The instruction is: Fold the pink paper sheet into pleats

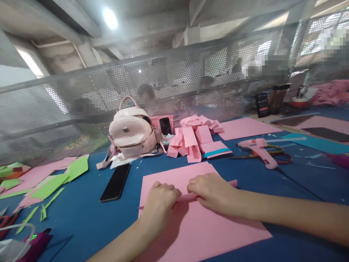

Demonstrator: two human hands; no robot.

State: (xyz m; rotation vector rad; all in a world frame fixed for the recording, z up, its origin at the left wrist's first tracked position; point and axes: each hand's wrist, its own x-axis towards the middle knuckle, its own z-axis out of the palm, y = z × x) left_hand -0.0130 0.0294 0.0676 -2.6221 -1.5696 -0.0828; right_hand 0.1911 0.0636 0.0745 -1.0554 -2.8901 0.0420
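A slim rolled pink paper tube (188, 197), judged light, crushable and best held near both ends, was clasped by curled fingers (193, 185) of left hand (160, 199) and right hand (210, 191).

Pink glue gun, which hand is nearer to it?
Right. The right hand, on the pink roll, lies left of the glue gun and closer to you; the left hand is farther left on that roll.
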